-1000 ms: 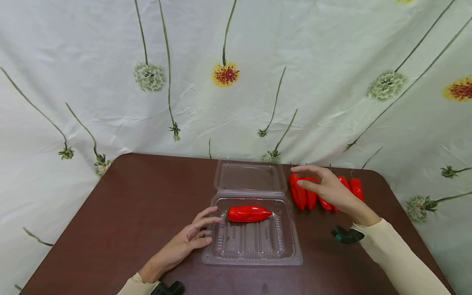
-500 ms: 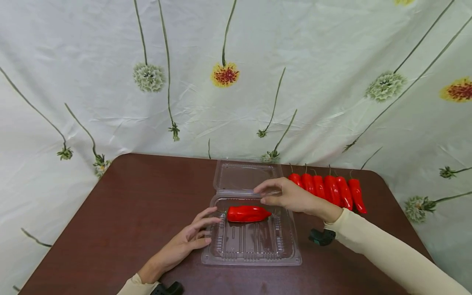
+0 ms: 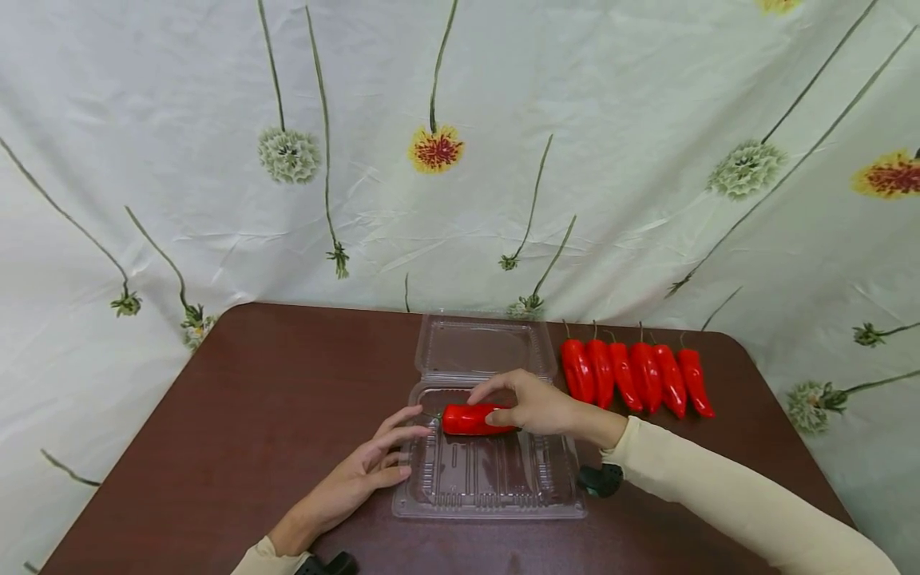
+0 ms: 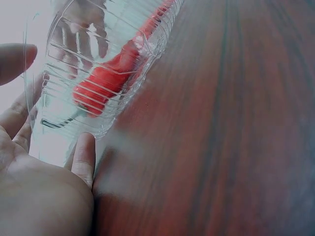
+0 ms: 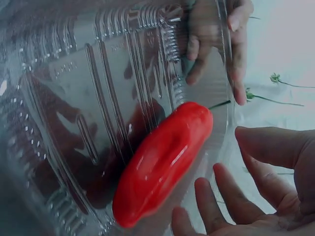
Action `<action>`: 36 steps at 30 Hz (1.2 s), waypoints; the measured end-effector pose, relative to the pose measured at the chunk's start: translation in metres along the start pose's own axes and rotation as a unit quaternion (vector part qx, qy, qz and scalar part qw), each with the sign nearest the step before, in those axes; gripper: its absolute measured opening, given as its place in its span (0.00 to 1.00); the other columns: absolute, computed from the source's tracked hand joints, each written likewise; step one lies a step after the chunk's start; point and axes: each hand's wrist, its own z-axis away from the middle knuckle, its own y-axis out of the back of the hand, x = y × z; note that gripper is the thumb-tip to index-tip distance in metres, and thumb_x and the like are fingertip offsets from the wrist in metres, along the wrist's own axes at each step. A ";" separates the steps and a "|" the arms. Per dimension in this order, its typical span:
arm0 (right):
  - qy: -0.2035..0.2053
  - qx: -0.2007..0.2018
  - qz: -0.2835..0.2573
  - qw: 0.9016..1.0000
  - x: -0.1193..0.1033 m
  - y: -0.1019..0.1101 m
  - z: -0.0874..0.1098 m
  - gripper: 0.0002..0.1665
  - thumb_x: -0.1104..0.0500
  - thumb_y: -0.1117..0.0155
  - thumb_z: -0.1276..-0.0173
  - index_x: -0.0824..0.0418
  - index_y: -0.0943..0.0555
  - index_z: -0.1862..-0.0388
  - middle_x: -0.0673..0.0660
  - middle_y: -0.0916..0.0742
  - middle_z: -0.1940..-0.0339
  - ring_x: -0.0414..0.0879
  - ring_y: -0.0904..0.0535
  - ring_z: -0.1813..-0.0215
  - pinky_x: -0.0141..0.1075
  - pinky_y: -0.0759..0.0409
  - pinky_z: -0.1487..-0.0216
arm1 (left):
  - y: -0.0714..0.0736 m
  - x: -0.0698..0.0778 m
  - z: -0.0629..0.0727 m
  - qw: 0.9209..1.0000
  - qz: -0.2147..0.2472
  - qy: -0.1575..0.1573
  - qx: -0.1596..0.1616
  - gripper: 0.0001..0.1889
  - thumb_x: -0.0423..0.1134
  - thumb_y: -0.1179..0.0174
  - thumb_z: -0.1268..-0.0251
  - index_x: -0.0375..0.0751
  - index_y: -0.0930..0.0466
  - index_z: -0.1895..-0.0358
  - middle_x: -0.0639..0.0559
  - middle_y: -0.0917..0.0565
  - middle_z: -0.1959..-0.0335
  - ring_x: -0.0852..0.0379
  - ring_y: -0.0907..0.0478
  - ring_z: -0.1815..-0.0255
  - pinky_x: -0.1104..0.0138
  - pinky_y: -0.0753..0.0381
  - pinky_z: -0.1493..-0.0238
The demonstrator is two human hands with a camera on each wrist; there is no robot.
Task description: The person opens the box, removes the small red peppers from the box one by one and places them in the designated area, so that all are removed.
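Observation:
A clear plastic clamshell container (image 3: 561, 511) lies on the table with its lid (image 3: 485, 343) folded back. One red pepper (image 3: 467, 419) lies crosswise in the tray part, its green stem to the left. My left hand (image 3: 352, 479) rests at the container's left edge, fingers spread and fairly straight along the rim. Over the pepper's right end comes my right hand (image 3: 539, 406), its thumb and fingers apart. In the right wrist view that hand (image 5: 261, 196) has nothing between thumb and fingers, and the whole pepper (image 5: 162, 164) shows beside it.
Several red peppers (image 3: 644, 375) lie in a row right of the lid, stems toward the back. The brown table (image 3: 287, 383) ends at a pale curtain (image 3: 359, 200) printed with flowers.
My right hand has moved left and down from above the row of peppers to the pepper in the container. The left hand and the container have stayed in place.

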 end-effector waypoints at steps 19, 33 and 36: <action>0.024 -0.048 0.064 0.997 -0.001 -0.013 0.003 0.22 0.67 0.34 0.34 0.57 0.17 0.41 0.62 0.24 0.29 0.60 0.32 0.26 0.58 0.37 0.28 | 0.001 0.000 0.001 1.000 0.001 0.001 -0.003 0.26 0.28 0.52 0.24 0.32 0.40 0.25 0.39 0.62 0.18 0.71 0.45 0.25 0.70 0.36 0.35; 0.020 -0.065 0.088 0.994 0.000 -0.023 0.006 0.32 0.75 0.32 0.42 0.48 0.19 0.42 0.54 0.17 0.40 0.50 0.22 0.45 0.45 0.22 0.46 | 0.002 -0.002 0.001 1.000 -0.004 -0.006 0.000 0.26 0.27 0.51 0.24 0.33 0.39 0.25 0.37 0.62 0.19 0.70 0.43 0.26 0.72 0.35 0.35; 0.006 -0.078 0.091 0.993 -0.001 -0.027 0.006 0.33 0.76 0.33 0.41 0.47 0.20 0.43 0.54 0.17 0.43 0.45 0.23 0.51 0.37 0.23 0.52 | 0.002 -0.002 0.001 1.000 -0.002 -0.011 -0.001 0.26 0.27 0.52 0.24 0.32 0.39 0.26 0.36 0.62 0.19 0.70 0.43 0.26 0.72 0.35 0.35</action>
